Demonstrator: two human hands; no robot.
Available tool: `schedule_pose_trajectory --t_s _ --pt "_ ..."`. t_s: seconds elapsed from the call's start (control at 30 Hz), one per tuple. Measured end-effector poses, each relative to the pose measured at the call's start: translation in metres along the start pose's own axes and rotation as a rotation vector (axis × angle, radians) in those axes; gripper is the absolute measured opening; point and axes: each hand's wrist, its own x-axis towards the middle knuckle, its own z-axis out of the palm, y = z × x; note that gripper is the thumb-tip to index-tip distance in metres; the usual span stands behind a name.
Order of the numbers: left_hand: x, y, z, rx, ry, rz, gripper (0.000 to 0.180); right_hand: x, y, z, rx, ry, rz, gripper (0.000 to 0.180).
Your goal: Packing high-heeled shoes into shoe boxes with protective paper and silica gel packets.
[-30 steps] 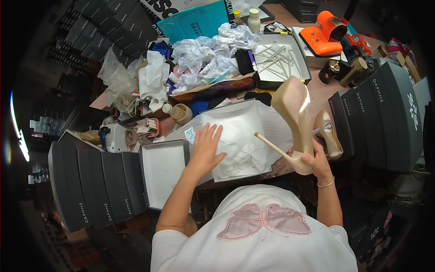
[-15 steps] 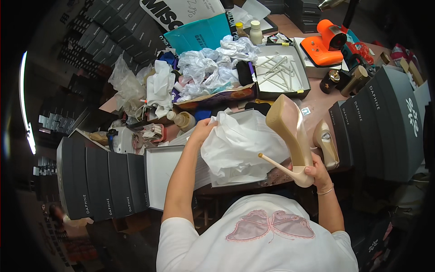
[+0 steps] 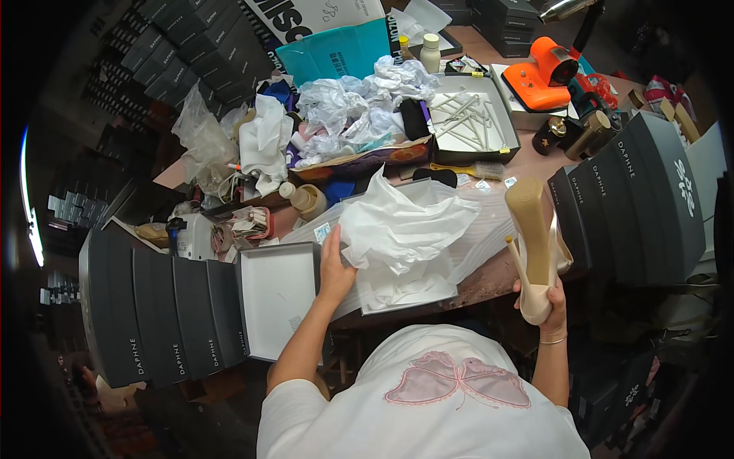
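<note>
My right hand (image 3: 553, 307) grips a beige high-heeled shoe (image 3: 533, 256) round its heel end, with the sole facing me, the toe pointing away and the thin stiletto standing out to the left. Partly hidden behind it lies a second beige shoe (image 3: 565, 256) at the table edge. My left hand (image 3: 336, 268) is closed at the left edge of crumpled white tissue paper (image 3: 405, 228), its fingertips beside a small white and blue label (image 3: 322, 230). The tissue rises out of an open shoebox (image 3: 409, 303) in front of me and hides most of its inside.
A box lid or tray (image 3: 279, 294) lies left of the shoebox, beside stacked dark shoeboxes (image 3: 164, 306). More dark boxes (image 3: 650, 199) stand at right. Behind are a carton of crumpled paper (image 3: 367, 164), a tray of white sticks (image 3: 474, 122), a brush (image 3: 466, 170) and an orange device (image 3: 535, 80).
The shoe in my right hand has swung right and down, away from above the box. My left hand has moved lower and left, and the tissue has spread into a raised peak.
</note>
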Motion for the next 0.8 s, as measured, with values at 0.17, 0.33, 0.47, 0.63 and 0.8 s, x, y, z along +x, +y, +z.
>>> schedule_pose_trajectory --t_s 0.17,0.33,0.47,0.63,0.8 --pt "0.029 -0.007 0.043 -0.384 0.182 -0.064 0.019 -0.012 0.002 0.03 0.222 -0.075 0.102 0.076" --pt "0.085 0.051 0.012 -0.29 0.146 0.112 0.013 -0.029 -0.008 0.028 0.251 -0.459 0.368 0.082" --pt "0.098 0.075 0.007 -0.661 -0.167 -0.037 0.015 -0.025 0.003 0.063 0.059 -0.578 0.516 0.075" --pt "0.063 0.063 -0.033 -0.981 -0.759 -0.179 0.021 -0.011 0.048 0.079 -0.092 -0.361 0.392 0.061" --pt "-0.002 0.04 -0.076 0.107 -0.641 0.047 0.104 0.002 0.093 0.059 0.451 -0.213 0.407 0.055"
